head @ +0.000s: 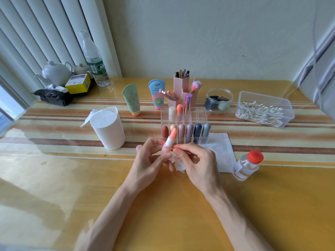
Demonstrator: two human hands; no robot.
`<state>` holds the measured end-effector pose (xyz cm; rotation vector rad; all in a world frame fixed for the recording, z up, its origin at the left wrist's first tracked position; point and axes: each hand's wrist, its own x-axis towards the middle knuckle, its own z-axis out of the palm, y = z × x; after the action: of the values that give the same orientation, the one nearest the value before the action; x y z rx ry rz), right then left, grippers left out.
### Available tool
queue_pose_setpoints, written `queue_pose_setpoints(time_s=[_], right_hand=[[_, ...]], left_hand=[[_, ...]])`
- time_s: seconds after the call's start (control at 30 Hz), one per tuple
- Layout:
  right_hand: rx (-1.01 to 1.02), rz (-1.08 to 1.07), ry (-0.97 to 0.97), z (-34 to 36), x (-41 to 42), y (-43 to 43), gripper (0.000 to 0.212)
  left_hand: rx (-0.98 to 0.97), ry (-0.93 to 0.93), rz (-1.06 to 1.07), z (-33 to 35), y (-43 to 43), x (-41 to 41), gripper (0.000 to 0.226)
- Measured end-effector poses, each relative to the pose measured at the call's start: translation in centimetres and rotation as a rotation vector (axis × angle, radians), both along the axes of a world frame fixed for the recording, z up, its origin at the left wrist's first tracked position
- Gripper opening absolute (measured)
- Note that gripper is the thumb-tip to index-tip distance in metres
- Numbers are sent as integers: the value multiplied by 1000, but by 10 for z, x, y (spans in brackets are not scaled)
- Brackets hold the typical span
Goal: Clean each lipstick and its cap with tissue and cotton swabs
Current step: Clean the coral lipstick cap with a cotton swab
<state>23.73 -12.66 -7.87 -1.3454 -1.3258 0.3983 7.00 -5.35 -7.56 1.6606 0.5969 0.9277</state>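
Two hands: together at 6 o'clock of acrylic organizer [204, 140].
Left hand [145, 160]: fingers curled round lipstick [170, 139], coral tip tilted toward 1 o'clock.
Right hand [195, 160]: fingertips pinching cotton swab [175, 146] at lipstick's white collar.
Tissue [179, 166]: crumpled under fingers.

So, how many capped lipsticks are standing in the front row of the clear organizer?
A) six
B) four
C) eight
A: the front row of the clear organizer holds six capped lipsticks, running from brick red at the left to grey-blue at the right.
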Motion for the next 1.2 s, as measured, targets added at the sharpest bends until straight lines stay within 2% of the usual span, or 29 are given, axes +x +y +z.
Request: queue_pose_setpoints(time_s=[0.17, 0.47, 0.57, 0.77, 0.9, 1.07, 1.2], right_hand=[[10, -34, -53, -2, 2, 1, 17], [29, -25, -76, -1, 0, 0, 17], [32, -3, -62, 1, -1, 0, 15], [16, 3, -24, 1, -1, 0, 17], [17, -7, -27, 1, 0, 0, 16], [25, -16, -56, 1, 1, 0, 19], [26, -10, -53, 2, 0, -1, 17]], left_hand=[[-1, 23, 20, -1, -1, 0, 15], [13, 80, 47, -1, 0, -3, 26], [63, 77, 87, -1, 2, -4, 20], [4, 11, 15, -2, 0, -1, 21], [-11, 25, -21, -2, -2, -2, 14], [-79, 29, -56, -1, -3, -3, 21], [-56, 30, -44, -2, -2, -3, 24]])
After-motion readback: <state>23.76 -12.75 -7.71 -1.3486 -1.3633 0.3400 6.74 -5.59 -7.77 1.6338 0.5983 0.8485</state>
